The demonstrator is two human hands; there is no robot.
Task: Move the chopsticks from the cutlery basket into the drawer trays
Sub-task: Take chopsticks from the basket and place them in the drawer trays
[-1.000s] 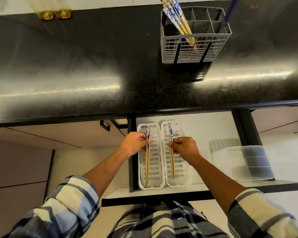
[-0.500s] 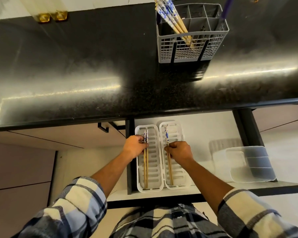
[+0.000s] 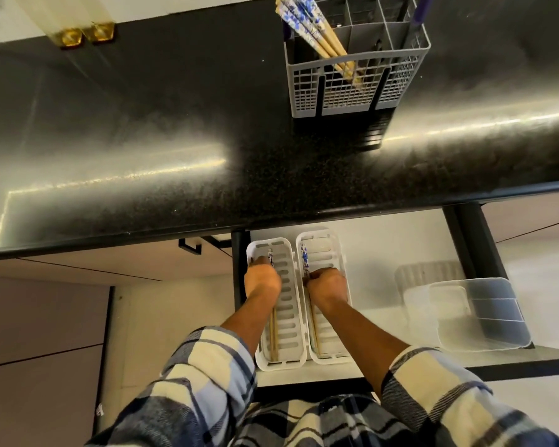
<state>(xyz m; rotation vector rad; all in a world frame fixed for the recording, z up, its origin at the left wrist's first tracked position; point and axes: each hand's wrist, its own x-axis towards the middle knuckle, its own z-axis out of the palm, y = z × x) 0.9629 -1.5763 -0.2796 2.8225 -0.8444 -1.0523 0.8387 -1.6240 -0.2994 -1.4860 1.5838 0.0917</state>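
Two white slotted trays lie side by side in the open drawer, the left tray (image 3: 289, 359) and the right tray (image 3: 331, 246). My left hand (image 3: 261, 280) is low in the left tray, closed on a pair of chopsticks (image 3: 273, 333) lying along it. My right hand (image 3: 328, 285) is in the right tray, closed on a chopstick (image 3: 304, 258) with a blue-and-white top. A grey cutlery basket (image 3: 352, 82) stands on the black counter at the back, with several more chopsticks (image 3: 307, 24) leaning in its left compartment.
The black counter edge (image 3: 271, 221) overhangs the back of the drawer. A clear plastic container (image 3: 478, 314) sits in the drawer to the right of the trays. Two gold-coloured feet (image 3: 84, 35) stand at the counter's far left. A purple handle (image 3: 421, 11) sticks out of the basket.
Both hands have sunk lower into the trays, bringing the chopsticks down flat along the tray floors. The left hand now covers more of its pair.
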